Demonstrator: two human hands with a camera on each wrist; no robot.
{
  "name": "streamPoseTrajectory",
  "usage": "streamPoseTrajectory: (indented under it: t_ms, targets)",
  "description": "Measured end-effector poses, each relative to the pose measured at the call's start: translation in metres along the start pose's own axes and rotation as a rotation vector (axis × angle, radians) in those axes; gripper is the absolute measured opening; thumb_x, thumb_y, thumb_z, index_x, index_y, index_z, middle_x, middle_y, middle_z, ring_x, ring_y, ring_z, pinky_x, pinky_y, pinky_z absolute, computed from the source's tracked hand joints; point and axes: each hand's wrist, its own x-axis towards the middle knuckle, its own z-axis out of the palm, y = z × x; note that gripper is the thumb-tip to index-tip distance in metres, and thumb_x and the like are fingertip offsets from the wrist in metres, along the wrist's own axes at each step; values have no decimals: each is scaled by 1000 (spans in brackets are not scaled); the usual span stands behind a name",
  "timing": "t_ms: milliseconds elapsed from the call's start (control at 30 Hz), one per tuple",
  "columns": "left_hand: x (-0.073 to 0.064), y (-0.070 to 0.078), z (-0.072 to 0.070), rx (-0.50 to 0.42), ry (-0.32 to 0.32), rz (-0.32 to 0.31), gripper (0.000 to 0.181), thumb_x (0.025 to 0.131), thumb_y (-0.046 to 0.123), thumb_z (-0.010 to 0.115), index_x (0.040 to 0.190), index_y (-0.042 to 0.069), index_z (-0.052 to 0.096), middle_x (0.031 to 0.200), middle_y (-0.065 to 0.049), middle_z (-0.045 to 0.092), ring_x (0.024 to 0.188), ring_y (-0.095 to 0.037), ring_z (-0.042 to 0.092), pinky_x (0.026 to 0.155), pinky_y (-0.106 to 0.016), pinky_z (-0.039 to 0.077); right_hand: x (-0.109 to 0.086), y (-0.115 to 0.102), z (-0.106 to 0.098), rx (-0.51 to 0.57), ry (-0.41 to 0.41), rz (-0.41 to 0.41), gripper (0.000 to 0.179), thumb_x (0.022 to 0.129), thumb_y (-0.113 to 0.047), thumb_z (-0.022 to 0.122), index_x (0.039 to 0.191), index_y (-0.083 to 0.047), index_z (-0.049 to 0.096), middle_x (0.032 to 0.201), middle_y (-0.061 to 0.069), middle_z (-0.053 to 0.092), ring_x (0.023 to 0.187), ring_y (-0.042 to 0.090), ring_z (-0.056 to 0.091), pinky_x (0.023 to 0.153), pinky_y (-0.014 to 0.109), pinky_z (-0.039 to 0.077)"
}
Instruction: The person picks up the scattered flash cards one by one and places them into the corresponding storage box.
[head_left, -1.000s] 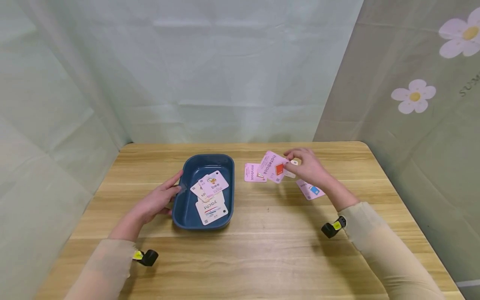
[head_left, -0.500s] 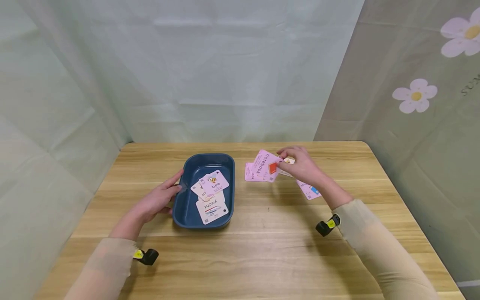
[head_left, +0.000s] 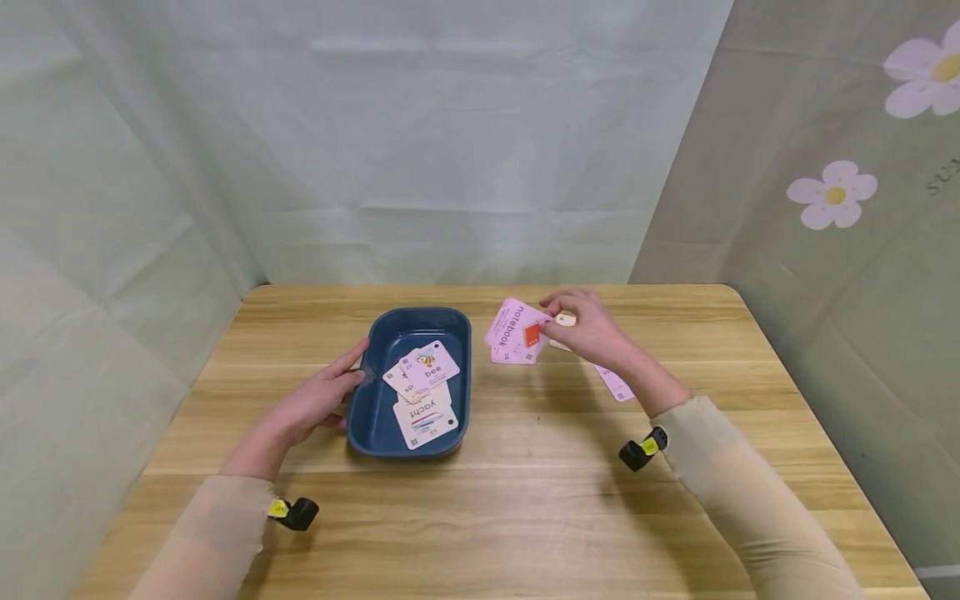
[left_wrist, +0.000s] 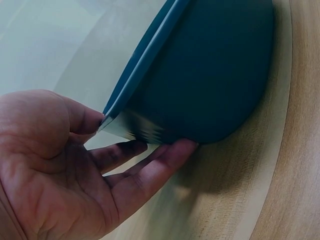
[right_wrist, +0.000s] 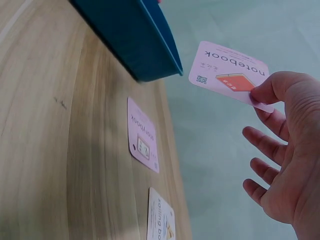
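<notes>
Pink notebook card (right_wrist: pixel 225 67), edge pinched by right hand (head_left: pixel 591 329); storybook card (right_wrist: pixel 142 134) lower, left of fingers (right_wrist: pixel 274 122); open gap toward blue tray (head_left: pixel 408 320), side gripped by left hand (head_left: pixel 317 400).

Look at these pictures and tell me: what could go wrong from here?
The notebook card could slip, since the right hand pinches only its edge. If dropped, it might land on the storybook card on the table. The left hand holds the tub, so a tug might shift it.
</notes>
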Motion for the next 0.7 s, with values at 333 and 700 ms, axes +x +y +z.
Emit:
streamPoseTrajectory:
  t_ms: [333,700]
  targets:
    - [0,0,0,8,3,-8,61,112,30,36,163,44,7,166,-25,15,124,-43,48,76,-40,56,8,-13,9,16,-16,-1,17,92,-29,72,88,-14,64,138,2,60,138,30,36,108,58,30]
    - [0,0,1,-2,5,-12,61,112,29,36,163,44,7,166,-25,16,122,-42,50,75,-41,56,13,-24,17,38,-37,7,16,92,-27,72,89,-14,64,139,1,58,137,29,35,107,58,31]
